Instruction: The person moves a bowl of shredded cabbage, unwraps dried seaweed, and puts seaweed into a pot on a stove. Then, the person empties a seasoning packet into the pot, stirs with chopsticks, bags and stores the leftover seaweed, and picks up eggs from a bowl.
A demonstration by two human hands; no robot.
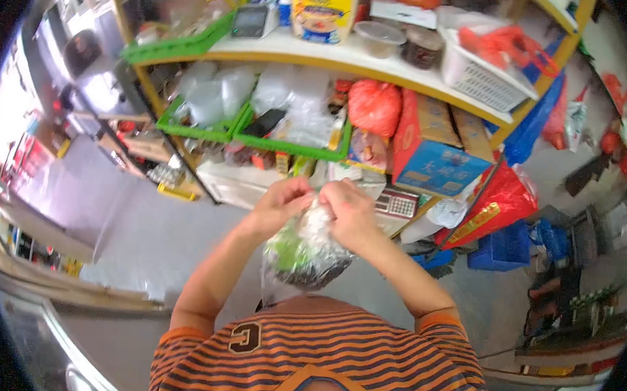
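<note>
1. One clear plastic bag point(304, 249) hangs in front of the person's chest, at the centre of the view, with green and dark contents that are too blurred to name.
2. The left hand point(281, 204) pinches the bag's top from 10 o'clock, fingers curled narrow on the plastic.
3. The right hand point(351, 211) grips the same gathered top from 2 o'clock, also closed on it; the two hands nearly touch.
4. The bag's long axis runs from 12 to 6 o'clock, neck up between the hands, bulk sagging below them. Both hands are equally near the neck.
5. Count: two hands, one bag.
6. At 12 o'clock beyond the hands stand yellow-edged shelves point(352, 61) with two green trays point(288, 144), a white basket point(478, 76), one blue and red carton point(432, 156) and a calculator point(398, 202).
</note>
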